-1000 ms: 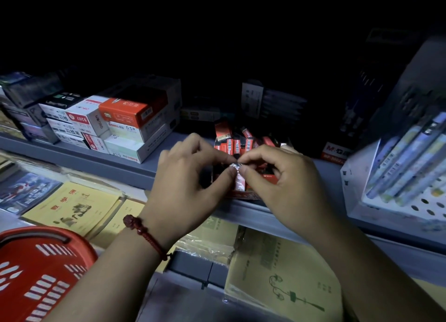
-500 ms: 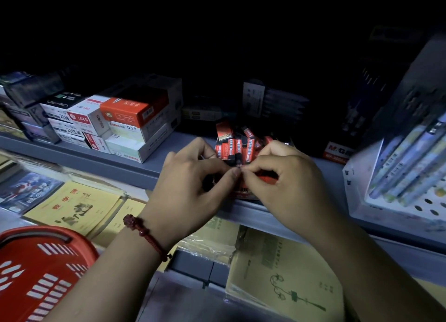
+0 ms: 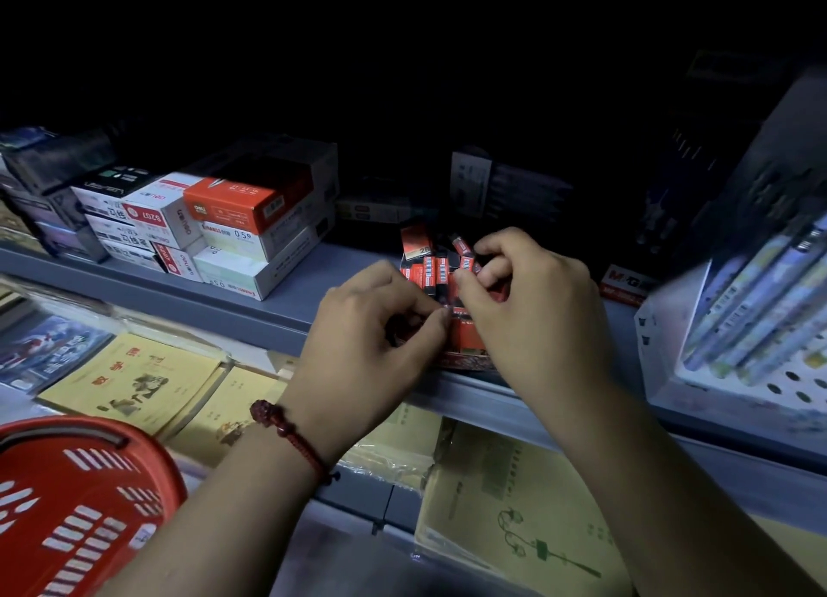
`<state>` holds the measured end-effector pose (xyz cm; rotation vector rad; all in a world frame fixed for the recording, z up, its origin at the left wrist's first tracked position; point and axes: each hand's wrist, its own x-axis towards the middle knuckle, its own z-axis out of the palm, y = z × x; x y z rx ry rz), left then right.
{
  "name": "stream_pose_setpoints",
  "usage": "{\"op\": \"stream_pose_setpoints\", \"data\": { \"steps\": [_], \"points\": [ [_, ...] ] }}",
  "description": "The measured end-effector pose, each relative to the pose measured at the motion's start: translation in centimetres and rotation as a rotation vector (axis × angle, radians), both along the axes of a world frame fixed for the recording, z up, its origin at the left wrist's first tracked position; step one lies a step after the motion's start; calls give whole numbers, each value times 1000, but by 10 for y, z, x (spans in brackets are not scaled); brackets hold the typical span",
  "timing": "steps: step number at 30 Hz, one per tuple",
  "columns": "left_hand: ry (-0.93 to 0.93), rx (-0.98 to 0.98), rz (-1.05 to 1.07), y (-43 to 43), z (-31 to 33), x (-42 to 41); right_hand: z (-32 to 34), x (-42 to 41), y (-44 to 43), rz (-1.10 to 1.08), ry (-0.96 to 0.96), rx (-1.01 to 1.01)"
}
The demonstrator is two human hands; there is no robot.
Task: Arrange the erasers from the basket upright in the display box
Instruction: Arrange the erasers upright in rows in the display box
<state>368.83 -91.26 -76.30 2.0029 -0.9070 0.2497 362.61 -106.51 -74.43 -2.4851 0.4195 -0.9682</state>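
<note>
A small red display box (image 3: 465, 363) sits at the front edge of the grey shelf (image 3: 286, 303). Red-and-black erasers (image 3: 430, 270) stand upright in its back rows, and one leans tilted (image 3: 463, 248) near my right forefinger. My left hand (image 3: 371, 346) and my right hand (image 3: 532, 314) meet over the box. Both pinch the top of one eraser (image 3: 461, 328) in the front row, which my fingers mostly hide. The red basket (image 3: 67, 507) is at the lower left, and its contents are not visible.
Stacked white and orange stationery boxes (image 3: 232, 225) stand on the shelf to the left. A white perforated rack of pens (image 3: 752, 310) is at the right. Yellow notebooks (image 3: 130, 381) lie on the lower level beneath my arms. The back of the shelf is dark.
Both hands moved forward and down from above the shelf edge onto the box. The eraser they held up in plain view is now low among the others.
</note>
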Motion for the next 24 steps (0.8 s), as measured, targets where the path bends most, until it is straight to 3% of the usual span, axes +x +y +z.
{"op": "stream_pose_setpoints", "data": {
  "steps": [5,9,12,24],
  "points": [
    [-7,-23,4,-2,-4,-1,-6,-1,-1,-20,-81,53],
    [109,-138,13,-2,-1,-4,-5,-7,-3,127,-229,426],
    [212,-232,8,-4,1,-6,-3,-15,-1,251,-231,554],
    [423,-431,-149,-3,0,3,-6,-17,-4,332,-132,471]
  ]
}}
